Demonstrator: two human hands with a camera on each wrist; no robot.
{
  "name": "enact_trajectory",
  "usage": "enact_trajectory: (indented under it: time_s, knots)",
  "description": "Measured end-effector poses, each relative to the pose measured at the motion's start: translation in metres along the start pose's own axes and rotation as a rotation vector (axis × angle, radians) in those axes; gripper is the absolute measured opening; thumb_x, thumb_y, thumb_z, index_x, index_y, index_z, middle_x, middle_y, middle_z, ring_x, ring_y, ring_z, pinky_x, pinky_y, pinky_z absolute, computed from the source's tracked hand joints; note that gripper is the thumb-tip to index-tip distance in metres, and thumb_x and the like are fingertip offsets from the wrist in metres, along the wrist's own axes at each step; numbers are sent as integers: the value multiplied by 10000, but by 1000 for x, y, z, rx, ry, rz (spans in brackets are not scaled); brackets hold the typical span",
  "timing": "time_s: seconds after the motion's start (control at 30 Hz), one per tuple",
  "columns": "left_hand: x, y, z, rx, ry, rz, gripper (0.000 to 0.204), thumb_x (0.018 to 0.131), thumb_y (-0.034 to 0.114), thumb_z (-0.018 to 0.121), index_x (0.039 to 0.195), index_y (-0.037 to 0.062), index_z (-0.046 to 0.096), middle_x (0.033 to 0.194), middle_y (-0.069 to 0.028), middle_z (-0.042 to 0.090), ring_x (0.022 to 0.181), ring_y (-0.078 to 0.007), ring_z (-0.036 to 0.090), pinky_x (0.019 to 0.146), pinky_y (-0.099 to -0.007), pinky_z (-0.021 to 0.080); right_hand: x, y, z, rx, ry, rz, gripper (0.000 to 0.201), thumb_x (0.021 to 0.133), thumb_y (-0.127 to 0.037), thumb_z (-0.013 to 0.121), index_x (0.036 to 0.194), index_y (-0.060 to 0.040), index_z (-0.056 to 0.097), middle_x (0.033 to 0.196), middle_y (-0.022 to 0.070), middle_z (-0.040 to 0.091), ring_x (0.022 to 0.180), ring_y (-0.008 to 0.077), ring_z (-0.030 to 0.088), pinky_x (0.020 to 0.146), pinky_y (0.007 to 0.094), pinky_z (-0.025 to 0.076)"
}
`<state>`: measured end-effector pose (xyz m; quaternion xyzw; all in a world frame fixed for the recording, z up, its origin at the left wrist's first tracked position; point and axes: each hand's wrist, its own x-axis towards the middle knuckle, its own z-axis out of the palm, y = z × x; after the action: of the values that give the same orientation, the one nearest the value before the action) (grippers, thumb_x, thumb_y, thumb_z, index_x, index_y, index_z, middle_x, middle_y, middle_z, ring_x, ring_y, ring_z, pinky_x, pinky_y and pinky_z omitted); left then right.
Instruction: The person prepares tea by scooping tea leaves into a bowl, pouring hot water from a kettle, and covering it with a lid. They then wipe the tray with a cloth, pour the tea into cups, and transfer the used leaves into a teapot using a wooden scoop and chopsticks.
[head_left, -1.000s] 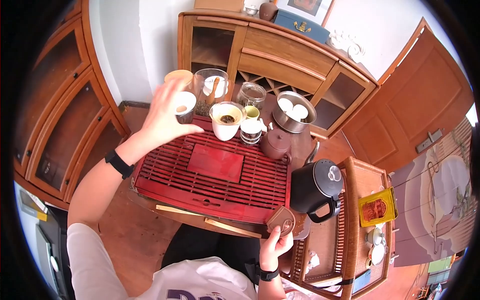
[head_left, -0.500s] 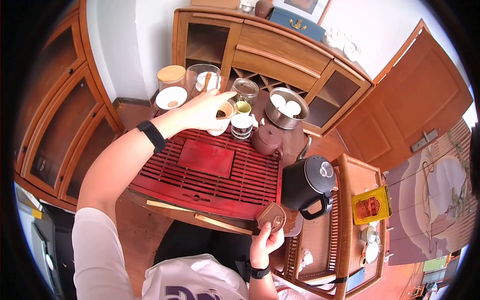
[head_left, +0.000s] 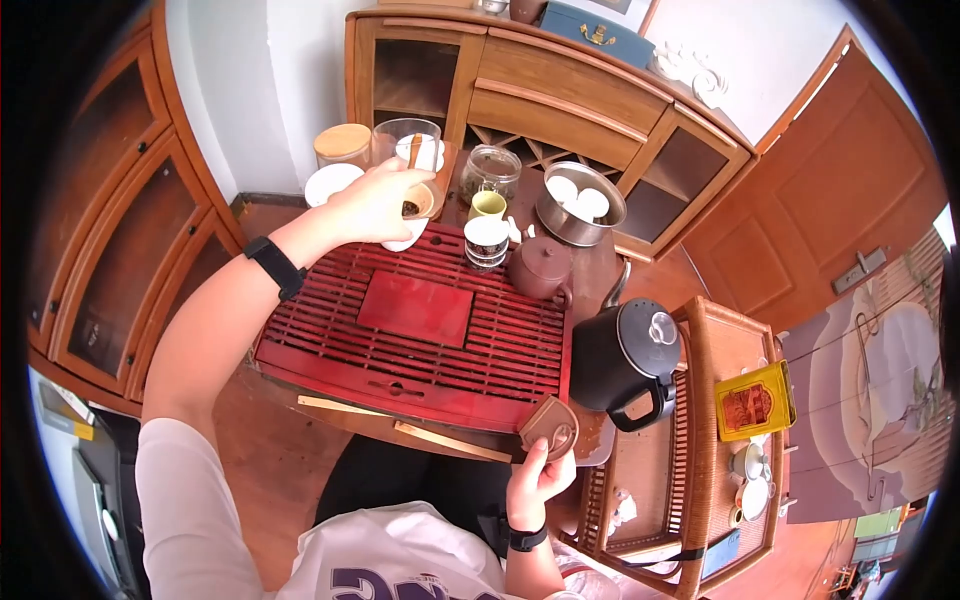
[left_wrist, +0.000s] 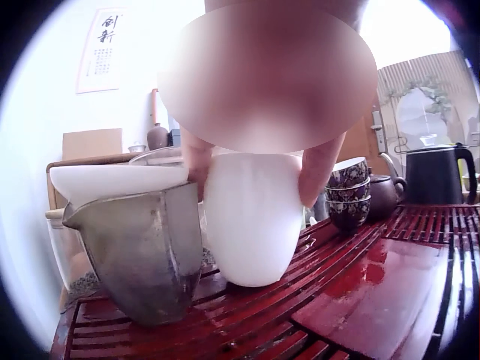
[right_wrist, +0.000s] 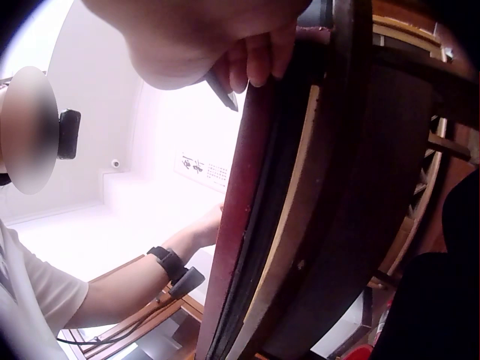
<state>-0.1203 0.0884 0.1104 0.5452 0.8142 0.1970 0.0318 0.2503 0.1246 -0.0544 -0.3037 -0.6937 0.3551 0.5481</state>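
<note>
In the head view my left hand (head_left: 375, 205) grips a white cup (head_left: 405, 240) with dark contents at the red slatted tray's (head_left: 415, 308) back left. The left wrist view has fingers on both sides of this white cup (left_wrist: 251, 221); whether its base touches the tray I cannot tell. Close beside it stands a glass pitcher (left_wrist: 146, 251) topped by a white bowl (left_wrist: 120, 180). At the tray's front right corner, my right hand (head_left: 535, 490) pinches a flat brown piece (head_left: 550, 425) between thumb and fingers.
Stacked patterned cups (head_left: 486, 245), a green cup (head_left: 488, 205) and a brown teapot (head_left: 540, 268) line the tray's back right. Behind are glass jars (head_left: 490, 172) and a metal pot (head_left: 580, 205). A black kettle (head_left: 625, 360) stands right of the tray.
My left hand has moved from beside the white bowl to the white cup and taken hold of it. The cup has shifted left, away from the stacked cups. My right hand still holds the brown piece.
</note>
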Motion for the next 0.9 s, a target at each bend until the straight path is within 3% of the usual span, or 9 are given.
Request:
enact_trajectory:
  time_s: [0.23, 0.3, 0.5, 0.63, 0.7, 0.73, 0.83, 0.87, 0.9]
  knots:
    - [3, 3, 0, 39, -2, 49, 818, 664, 107, 768, 1428, 103, 472, 1241, -201, 515, 1201, -356, 527, 1049, -414, 426, -1, 1, 1, 54, 10, 46, 223, 1002, -172, 546, 1015, 38, 622, 866, 63, 670, 703, 91, 595, 630, 223, 495]
    - [0, 17, -10, 189, -110, -78, 880, 678, 168, 775, 1476, 128, 405, 1273, -202, 507, 1251, -370, 495, 1110, -519, 350, -1, 1, 1, 52, 7, 34, 227, 1005, -175, 544, 1023, 37, 622, 870, 64, 671, 702, 87, 594, 628, 220, 494]
    - [-6, 21, -18, 298, -177, -91, 1091, 666, 390, 847, 1552, 167, 249, 1383, -231, 454, 1368, -401, 392, 1144, -688, 150, -1, 2, 1, 31, 10, 33, 229, 1006, -171, 540, 1035, 41, 621, 878, 67, 672, 708, 88, 599, 625, 218, 496]
    - [-8, 22, 2, 400, 67, 24, 1120, 667, 476, 852, 1555, 168, 242, 1447, -243, 404, 1396, -411, 355, 1161, -663, 147, -1, 4, 0, 19, -6, 1, 232, 1006, -167, 538, 1050, 46, 618, 891, 74, 676, 719, 94, 610, 633, 224, 505]
    - [-3, 40, 4, 320, 239, 283, 1105, 690, 489, 839, 1552, 148, 238, 1490, -248, 361, 1411, -412, 335, 1170, -644, 153, -1, 5, 0, 14, -4, -4, 232, 1006, -165, 536, 1052, 48, 616, 894, 76, 678, 723, 97, 614, 636, 227, 508]
    - [-2, 55, 1, 315, 129, 280, 1092, 694, 484, 839, 1544, 127, 253, 1517, -260, 326, 1420, -413, 321, 1171, -609, 208, -1, 4, 0, 17, -7, -9, 230, 1003, -162, 537, 1052, 49, 614, 899, 78, 680, 723, 101, 618, 638, 229, 511]
    - [13, 66, 27, 47, 125, 376, 992, 685, 425, 856, 1487, 100, 371, 1461, -241, 400, 1351, -411, 405, 1120, -492, 379, -2, 5, 0, 20, -8, -12, 222, 994, -159, 544, 1032, 49, 614, 891, 80, 683, 723, 110, 625, 642, 235, 514]
    - [23, 64, 37, 39, 132, 375, 992, 685, 425, 856, 1487, 100, 371, 1461, -241, 400, 1351, -411, 405, 1120, -492, 379, -1, 6, -1, 20, -3, -16, 217, 989, -158, 549, 1012, 48, 616, 878, 82, 684, 722, 115, 629, 644, 238, 516]
    - [34, 62, 43, 1, 7, 346, 938, 690, 394, 856, 1459, 100, 405, 1417, -229, 443, 1299, -401, 458, 1080, -471, 419, -1, 6, -1, 18, -1, -19, 217, 989, -158, 549, 1012, 48, 616, 878, 82, 684, 722, 115, 629, 644, 238, 516]
